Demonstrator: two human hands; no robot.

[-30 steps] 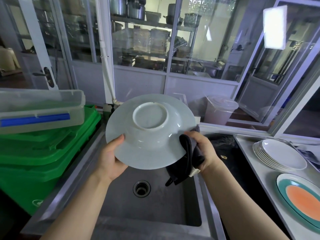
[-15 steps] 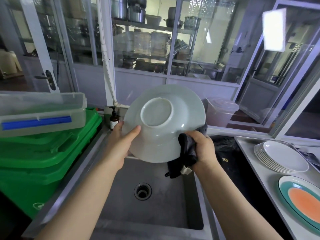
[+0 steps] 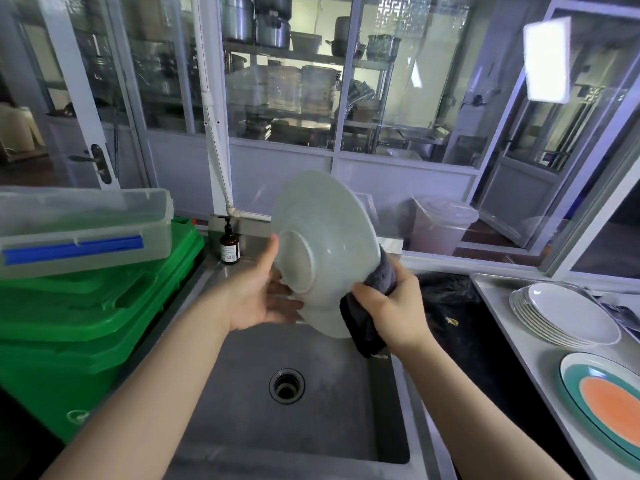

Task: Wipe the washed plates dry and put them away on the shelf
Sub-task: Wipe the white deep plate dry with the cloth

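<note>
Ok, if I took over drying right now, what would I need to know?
Left hand: fingers straight, steadying the pale green plate from underneath, over the sink.
Right hand: grips the dark cloth around the plate's edge.
Done: white plates stacked on the counter at right, beside an orange-and-teal plate.
Left: finish wiping this plate, then put the plates away on the shelf.

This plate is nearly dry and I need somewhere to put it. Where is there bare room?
Bare steel shows on the counter between the stack of white plates and the sink. The sink floor around the drain is bare too. Crowded: the counter's right end, where the orange plate lies.
</note>
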